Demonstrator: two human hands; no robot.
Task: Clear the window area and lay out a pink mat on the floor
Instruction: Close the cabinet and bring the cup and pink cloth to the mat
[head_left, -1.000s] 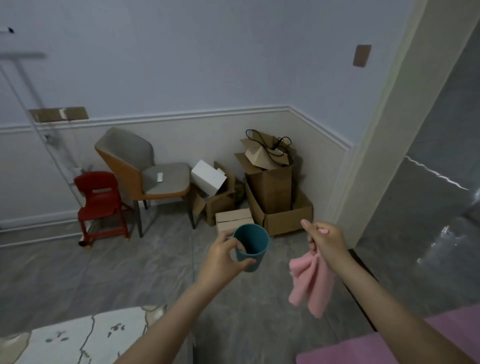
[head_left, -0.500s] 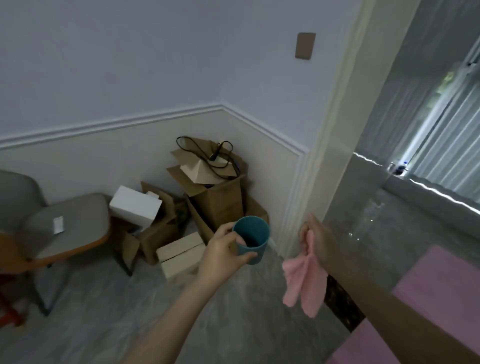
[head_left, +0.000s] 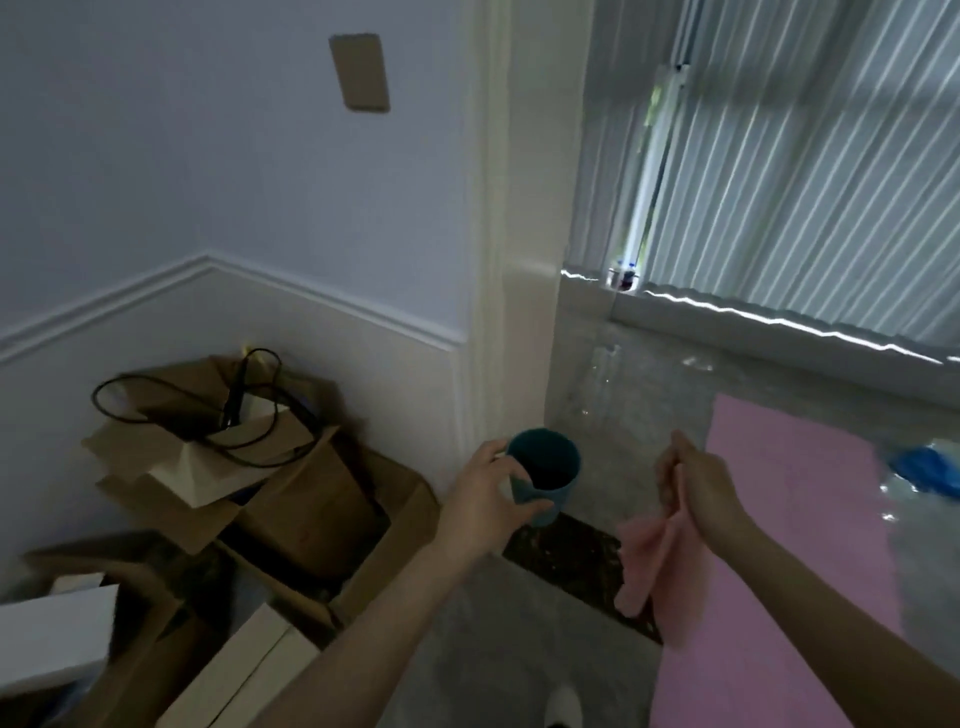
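My left hand grips a teal cup by its side, held upright in front of me at mid-frame. My right hand pinches a small pink cloth that hangs down below the fingers. A pink mat lies flat on the floor to the right, under the window, running from the sill wall toward me. Both hands hover above the dark threshold strip between the room and the window area.
Stacked cardboard boxes with a black cable fill the corner at left. A white door frame stands between the hands and the wall. A small item sits on the window sill. Blue plastic lies at the mat's far right.
The view has swung right, from the chairs and boxes toward the window and pink mat. Both hands kept their hold on the cup and the cloth and moved along.
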